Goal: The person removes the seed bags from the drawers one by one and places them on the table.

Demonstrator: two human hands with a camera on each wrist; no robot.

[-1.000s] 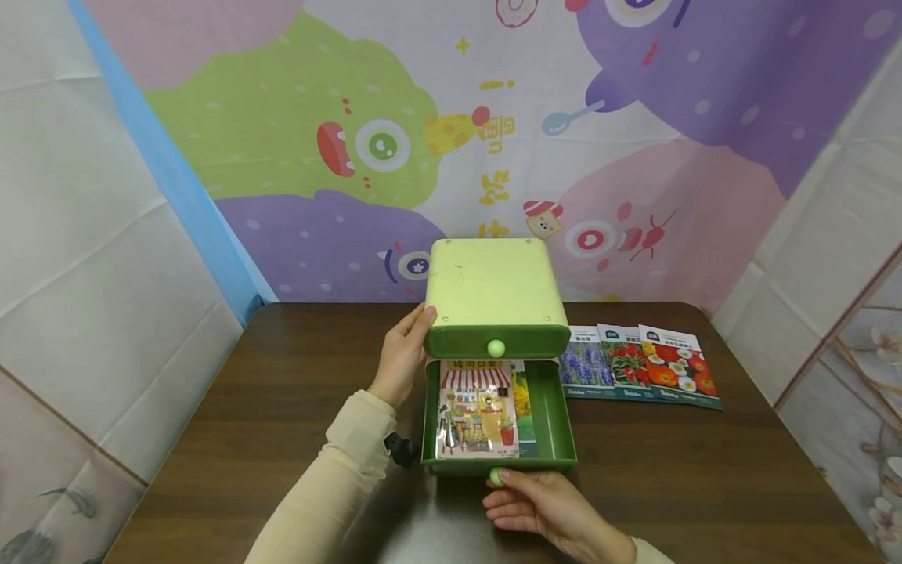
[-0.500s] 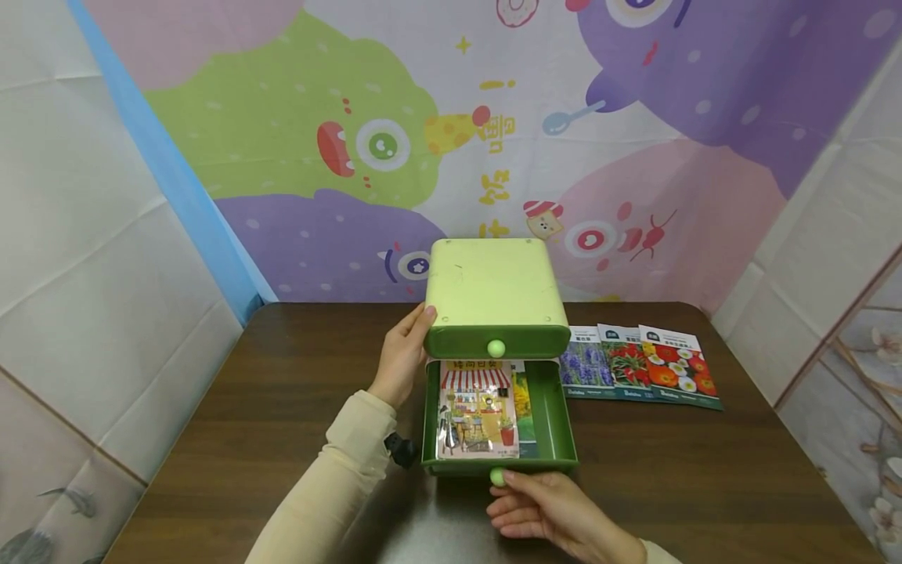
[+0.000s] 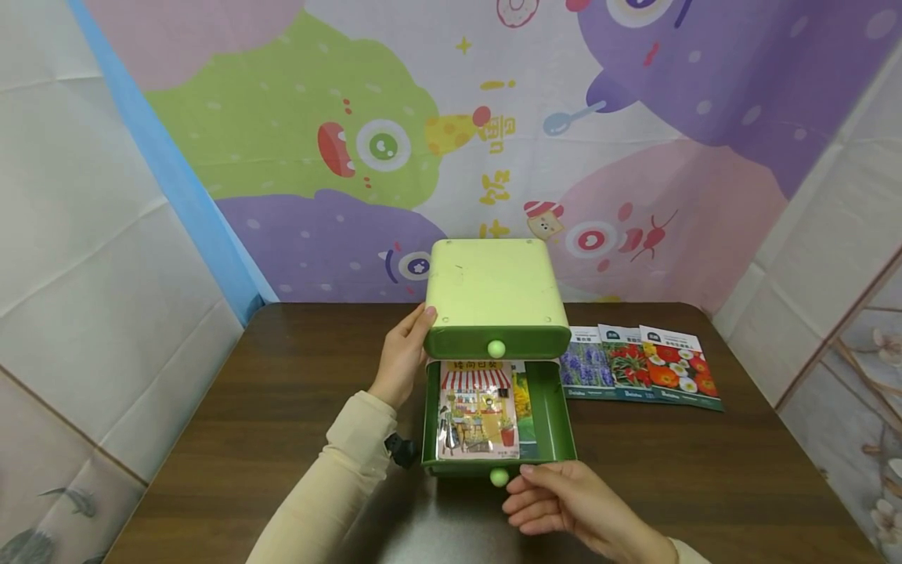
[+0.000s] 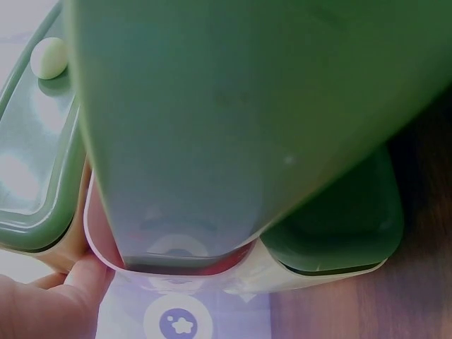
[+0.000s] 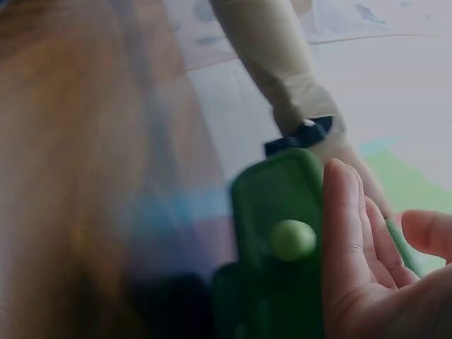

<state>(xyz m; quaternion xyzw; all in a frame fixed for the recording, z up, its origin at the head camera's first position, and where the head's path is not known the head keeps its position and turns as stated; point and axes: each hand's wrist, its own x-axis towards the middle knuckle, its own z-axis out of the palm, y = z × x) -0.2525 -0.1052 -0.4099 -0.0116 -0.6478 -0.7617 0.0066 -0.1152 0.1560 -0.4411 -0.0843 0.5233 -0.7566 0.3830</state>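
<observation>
A light-green drawer cabinet (image 3: pixel 493 282) stands on the table, its middle drawer (image 3: pixel 555 423) pulled out. Inside lie a pink packet (image 3: pixel 478 415) with a shop picture and, partly under it, a green packet with yellow flowers (image 3: pixel 524 411). My left hand (image 3: pixel 402 352) rests against the cabinet's left side, thumb near the front corner; some of its fingers are hidden. In the left wrist view that hand (image 4: pixel 60 300) touches the side by the top drawer. My right hand (image 3: pixel 564 505) is just right of the pulled-out drawer's round knob (image 3: pixel 499 477), apart from it, fingers loosely bent.
Three overlapping flower packets (image 3: pixel 641 366) lie on the brown table (image 3: pixel 655 462) right of the cabinet. The top drawer (image 3: pixel 458 341) and the lower drawer (image 4: pixel 346 219) are pushed in. A cartoon-print cloth (image 3: pixel 296 149) hangs behind the table.
My right thumb and fingers have let go of the drawer knob and moved slightly right. The drawer and my left hand have stayed in place.
</observation>
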